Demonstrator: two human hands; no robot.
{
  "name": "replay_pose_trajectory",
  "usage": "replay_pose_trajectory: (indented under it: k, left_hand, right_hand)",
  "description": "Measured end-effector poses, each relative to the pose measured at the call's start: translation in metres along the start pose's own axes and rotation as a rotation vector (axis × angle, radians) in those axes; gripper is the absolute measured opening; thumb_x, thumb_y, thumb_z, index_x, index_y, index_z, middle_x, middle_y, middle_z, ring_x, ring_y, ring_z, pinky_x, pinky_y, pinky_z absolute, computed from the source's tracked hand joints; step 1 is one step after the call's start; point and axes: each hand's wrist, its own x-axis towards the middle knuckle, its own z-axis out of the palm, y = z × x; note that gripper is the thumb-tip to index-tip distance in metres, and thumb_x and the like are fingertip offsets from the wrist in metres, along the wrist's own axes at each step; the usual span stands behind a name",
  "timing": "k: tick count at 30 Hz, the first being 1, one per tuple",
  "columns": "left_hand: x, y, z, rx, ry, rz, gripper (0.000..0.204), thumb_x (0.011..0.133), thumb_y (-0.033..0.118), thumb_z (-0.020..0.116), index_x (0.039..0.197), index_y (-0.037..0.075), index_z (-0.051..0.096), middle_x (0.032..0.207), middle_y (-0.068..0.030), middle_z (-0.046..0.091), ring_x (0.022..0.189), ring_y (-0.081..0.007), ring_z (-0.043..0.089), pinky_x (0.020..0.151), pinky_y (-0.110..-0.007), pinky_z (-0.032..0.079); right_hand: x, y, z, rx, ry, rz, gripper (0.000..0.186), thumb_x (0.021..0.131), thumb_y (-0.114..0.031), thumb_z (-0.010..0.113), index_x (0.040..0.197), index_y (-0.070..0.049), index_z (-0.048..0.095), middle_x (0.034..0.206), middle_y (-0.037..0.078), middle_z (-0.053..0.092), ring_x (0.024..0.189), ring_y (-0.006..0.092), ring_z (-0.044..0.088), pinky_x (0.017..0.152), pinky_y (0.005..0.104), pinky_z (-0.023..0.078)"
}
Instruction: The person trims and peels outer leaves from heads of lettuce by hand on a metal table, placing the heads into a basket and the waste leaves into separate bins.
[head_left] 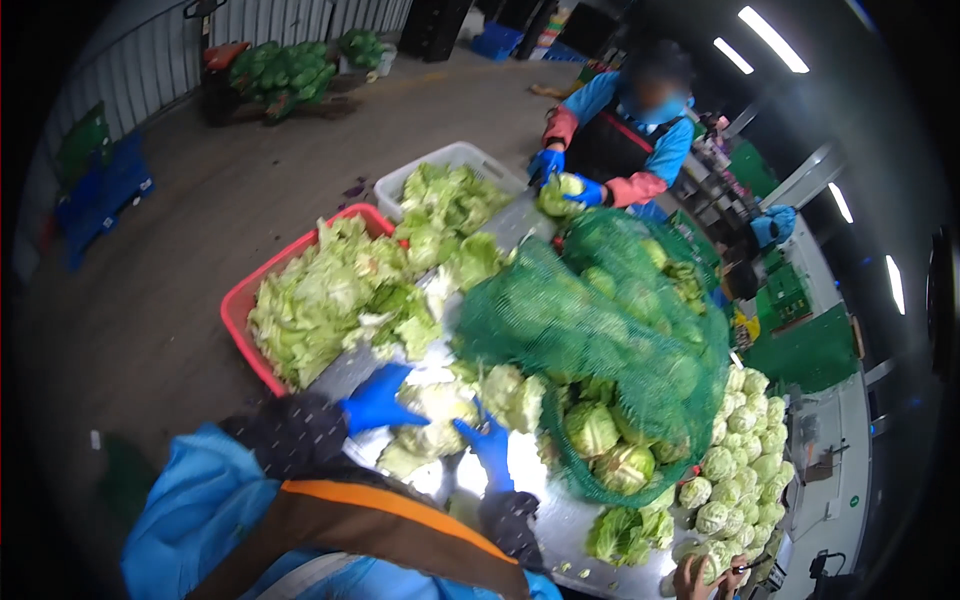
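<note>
A pale cabbage (437,408) with loosened outer leaves is between my two blue-gloved hands, over the shiny metal table. From its left side, my left hand (383,402) grips it, with the fingertips partly hidden. My right hand (488,450) holds the right side, thumb and fingers against the leaves. Loose cabbage leaves (512,396) lie just beyond my right hand. To the right, a green mesh sack (610,335) full of cabbages spreads across the table, its mouth open toward me.
A red crate (246,338) and a white crate (452,156), both heaped with leaves, stand at the left. Across the table, a co-worker (625,130) in blue gloves handles another cabbage. Trimmed cabbages (745,455) are piled at right, near another person's bare hands (705,578).
</note>
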Motion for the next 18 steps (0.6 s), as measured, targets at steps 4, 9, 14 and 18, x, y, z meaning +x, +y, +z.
replay_pose_trajectory:
  k: [4, 9, 14, 18]
  left_hand:
    - [0.040, -0.026, 0.042, 0.158, -0.284, 0.146, 0.118, 0.054, 0.049, 0.089, 0.145, 0.005, 0.029, 0.146, -0.0230, 0.033, 0.136, -0.0383, 0.030, 0.110, -0.045, 0.031]
    - [0.022, 0.000, 0.059, -0.205, -0.459, -0.146, 0.119, 0.060, 0.054, 0.084, 0.146, -0.001, 0.023, 0.144, -0.0274, 0.034, 0.134, -0.0376, 0.036, 0.111, -0.041, 0.031]
    - [0.006, 0.026, 0.064, 0.024, -0.362, -0.144, 0.112, 0.060, 0.052, 0.083, 0.147, 0.010, 0.027, 0.140, -0.0268, 0.040, 0.127, -0.0417, 0.042, 0.105, -0.047, 0.036]
    - [-0.001, 0.046, 0.053, 0.324, -0.200, -0.007, 0.104, 0.058, 0.045, 0.084, 0.145, 0.019, 0.033, 0.140, -0.0166, 0.039, 0.124, -0.0371, 0.041, 0.094, -0.048, 0.046]
  right_hand:
    - [0.013, 0.015, 0.000, 0.114, -0.040, 0.002, 0.055, 0.079, -0.023, 0.078, 0.126, -0.002, 0.059, 0.111, 0.011, 0.067, 0.095, 0.0156, 0.062, 0.084, 0.0316, 0.050]
    - [-0.001, 0.040, -0.015, 0.463, 0.108, -0.031, 0.026, 0.086, -0.014, 0.070, 0.108, -0.001, 0.069, 0.073, -0.005, 0.058, 0.056, 0.0028, 0.045, 0.047, 0.0188, 0.034]
    - [-0.009, 0.045, -0.008, 0.440, 0.497, 0.219, 0.018, 0.086, -0.011, 0.068, 0.100, 0.001, 0.069, 0.080, 0.003, 0.064, 0.066, 0.0079, 0.050, 0.058, 0.0240, 0.038]
    - [-0.038, 0.024, -0.003, 0.171, 0.475, -0.048, 0.046, 0.089, -0.014, 0.065, 0.133, -0.008, 0.054, 0.087, 0.001, 0.063, 0.069, 0.0065, 0.051, 0.059, 0.0247, 0.041]
